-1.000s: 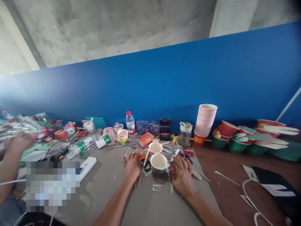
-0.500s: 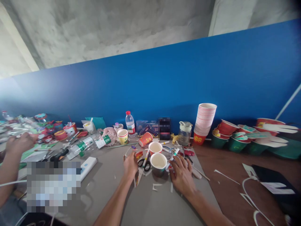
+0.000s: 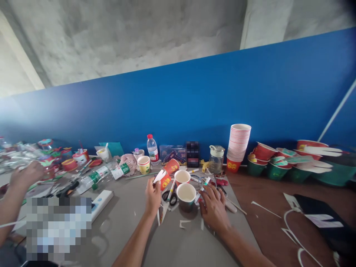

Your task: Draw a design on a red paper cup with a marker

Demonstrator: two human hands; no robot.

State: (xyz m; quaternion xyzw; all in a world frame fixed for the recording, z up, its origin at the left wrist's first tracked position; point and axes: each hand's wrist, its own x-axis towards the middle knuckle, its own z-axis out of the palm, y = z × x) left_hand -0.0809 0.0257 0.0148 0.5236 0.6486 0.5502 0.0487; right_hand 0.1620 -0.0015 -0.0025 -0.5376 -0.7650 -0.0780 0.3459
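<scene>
My left hand [image 3: 152, 196] pinches a cut paper piece [image 3: 159, 177] with a white, notched end, holding it above the tabletop. A red paper piece with yellow lettering [image 3: 166, 182] shows just beside its fingers; I cannot tell whether the two are joined. My right hand [image 3: 214, 203] lies palm down with fingers apart, over small items and next to a white marker [image 3: 206, 181]. Between my hands stand a dark-sided paper cup [image 3: 187, 204] and, behind it, a red paper cup [image 3: 183, 177]. Black-handled scissors [image 3: 172, 199] lie near my left hand.
A tall stack of paper cups [image 3: 239, 142] and green and red bowls [image 3: 279, 170] stand right. Behind are a water bottle [image 3: 152, 150] and a glass jar [image 3: 217, 161]. Left lie plastic bottles [image 3: 97, 176], a power strip [image 3: 102, 204] and another person's hand [image 3: 26, 178].
My left hand has lifted a paper piece, and its white notched end now shows above the fingers. My right hand has stayed nearly in place. The view has shifted slightly.
</scene>
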